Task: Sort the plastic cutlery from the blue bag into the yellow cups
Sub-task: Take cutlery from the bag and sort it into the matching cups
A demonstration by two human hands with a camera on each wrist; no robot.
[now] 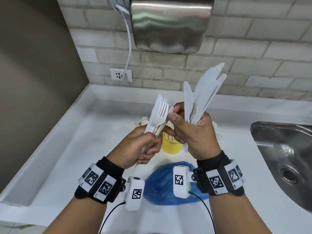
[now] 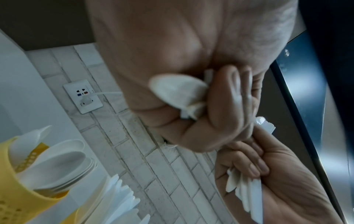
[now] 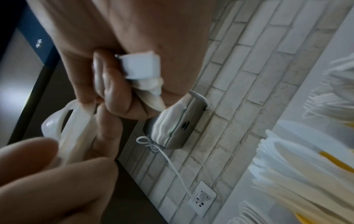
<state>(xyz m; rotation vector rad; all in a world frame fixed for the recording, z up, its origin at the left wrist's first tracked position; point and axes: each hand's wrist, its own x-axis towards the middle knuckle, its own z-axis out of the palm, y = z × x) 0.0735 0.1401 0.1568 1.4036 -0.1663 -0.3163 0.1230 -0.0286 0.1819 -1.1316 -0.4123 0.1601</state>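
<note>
My left hand (image 1: pixel 148 147) grips a bundle of white plastic forks (image 1: pixel 157 118) by the handles, tines up. To its right, my right hand (image 1: pixel 184 130) grips a fan of white knives (image 1: pixel 202 93), blades up, while its thumb and forefinger pinch a white piece at the fork tips. Both hands hover above a yellow cup (image 1: pixel 171 146); a second yellow cup (image 1: pixel 138 124) behind it holds spoons (image 2: pixel 57 165). The blue bag (image 1: pixel 162 186) lies crumpled near the front edge. The left wrist view shows the fork handle ends (image 2: pixel 178 92) in my fist; the right wrist view shows the knife handle ends (image 3: pixel 141 68).
A steel sink (image 1: pixel 283 159) is sunk in the white counter (image 1: pixel 76 157) at right. A metal hand dryer (image 1: pixel 170 22) hangs on the brick wall above, its cable running to a socket (image 1: pixel 120 74). A brown wall closes the left side.
</note>
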